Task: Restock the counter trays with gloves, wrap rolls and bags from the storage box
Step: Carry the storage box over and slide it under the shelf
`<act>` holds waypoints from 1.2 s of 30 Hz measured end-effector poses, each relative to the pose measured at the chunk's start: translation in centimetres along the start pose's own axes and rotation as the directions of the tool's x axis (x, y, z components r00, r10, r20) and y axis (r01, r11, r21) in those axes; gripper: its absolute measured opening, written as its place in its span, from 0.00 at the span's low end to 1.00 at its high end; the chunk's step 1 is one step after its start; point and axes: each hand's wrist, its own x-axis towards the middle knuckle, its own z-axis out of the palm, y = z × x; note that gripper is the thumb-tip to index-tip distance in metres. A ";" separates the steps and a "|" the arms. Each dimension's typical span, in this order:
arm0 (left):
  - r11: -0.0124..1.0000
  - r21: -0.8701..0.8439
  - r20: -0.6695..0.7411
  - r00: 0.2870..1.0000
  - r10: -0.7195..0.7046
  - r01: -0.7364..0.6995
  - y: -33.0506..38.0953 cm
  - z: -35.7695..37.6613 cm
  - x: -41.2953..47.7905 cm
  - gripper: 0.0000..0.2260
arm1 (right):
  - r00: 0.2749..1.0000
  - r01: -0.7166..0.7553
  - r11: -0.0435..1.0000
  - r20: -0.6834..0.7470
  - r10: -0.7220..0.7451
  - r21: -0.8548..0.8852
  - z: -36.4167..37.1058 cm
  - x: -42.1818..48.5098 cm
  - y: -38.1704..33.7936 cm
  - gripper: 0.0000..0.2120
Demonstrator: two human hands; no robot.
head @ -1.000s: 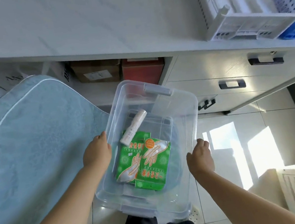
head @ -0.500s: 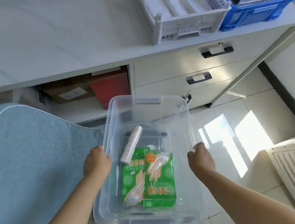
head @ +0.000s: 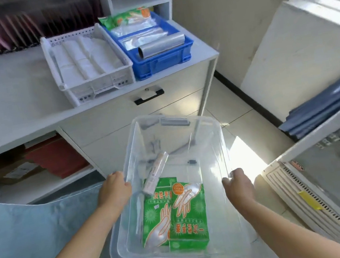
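Observation:
I hold a clear plastic storage box (head: 208,127) in front of me, above the floor. My left hand (head: 115,191) grips its left rim and my right hand (head: 238,185) grips its right rim. Inside lie two green glove packs (head: 176,213) and a small white roll (head: 154,173) leaning on them. On the counter stand a white tray (head: 97,86) with white bag rolls and a blue tray (head: 162,63) with clear wrap rolls and a green glove pack (head: 125,18).
The white counter (head: 19,102) has drawers below and an open shelf with cardboard boxes (head: 11,171). A blue cushioned chair back (head: 27,236) is at my left. A white unit with blue folders (head: 323,105) stands at the right. Sunlit tiled floor lies between.
The view has tilted up and turned right, bringing both counter trays fully into sight. The box stays held by both hands and now sits closer to the counter's right end.

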 end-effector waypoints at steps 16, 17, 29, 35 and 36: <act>0.938 -0.161 -0.192 0.942 0.276 -0.308 28.7 -4.8 5.4 0.08 | 0.955 0.077 0.989 -0.296 -0.036 0.129 -23.5 13.9 4.3 0.06; 0.930 -0.168 -0.195 0.936 0.293 -0.327 30.0 -4.9 6.4 0.08 | 0.952 0.074 0.990 -0.305 -0.035 0.116 -24.4 15.0 4.2 0.06; 0.828 -0.294 -0.205 0.878 0.433 -0.478 44.5 -6.9 22.3 0.11 | 0.909 -0.017 1.000 -0.417 0.022 0.016 -32.5 31.4 -0.7 0.10; 0.799 -0.305 -0.202 0.855 0.478 -0.519 50.5 -8.6 31.3 0.10 | 0.879 -0.053 0.995 -0.469 0.084 0.079 -34.8 39.3 -4.4 0.10; 0.798 -0.303 -0.202 0.853 0.481 -0.521 51.4 -8.8 32.5 0.10 | 0.876 -0.058 0.994 -0.473 0.093 0.088 -35.0 40.6 -4.9 0.11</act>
